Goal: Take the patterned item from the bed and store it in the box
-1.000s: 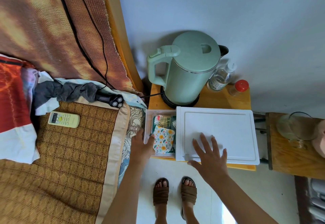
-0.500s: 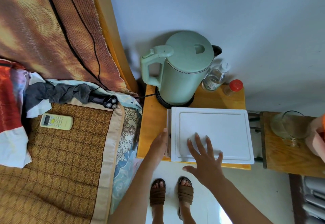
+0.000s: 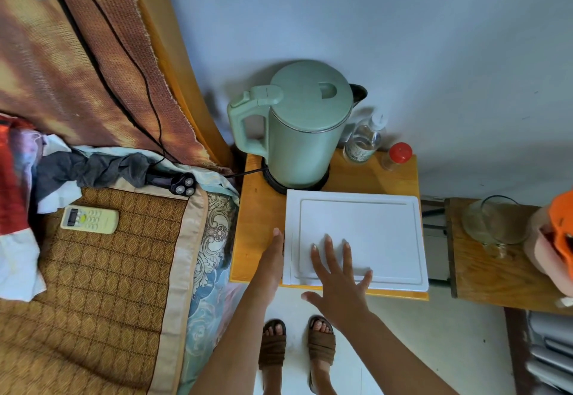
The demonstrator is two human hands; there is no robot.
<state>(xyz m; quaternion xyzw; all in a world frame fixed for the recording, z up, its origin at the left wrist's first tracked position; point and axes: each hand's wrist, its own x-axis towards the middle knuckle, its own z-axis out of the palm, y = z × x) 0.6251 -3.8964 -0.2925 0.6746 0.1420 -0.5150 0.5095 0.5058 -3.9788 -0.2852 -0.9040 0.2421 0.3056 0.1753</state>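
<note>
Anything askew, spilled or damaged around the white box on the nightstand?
Nothing stands out. The white box sits closed and square on the nightstand, right hand flat on its lid, left hand against its side.

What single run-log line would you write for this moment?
stage: box closed | white box lid fully on | left hand against box's left edge | right hand flat on lid | patterned item: not visible

Wooden stand under white box, kettle, bottles
</note>
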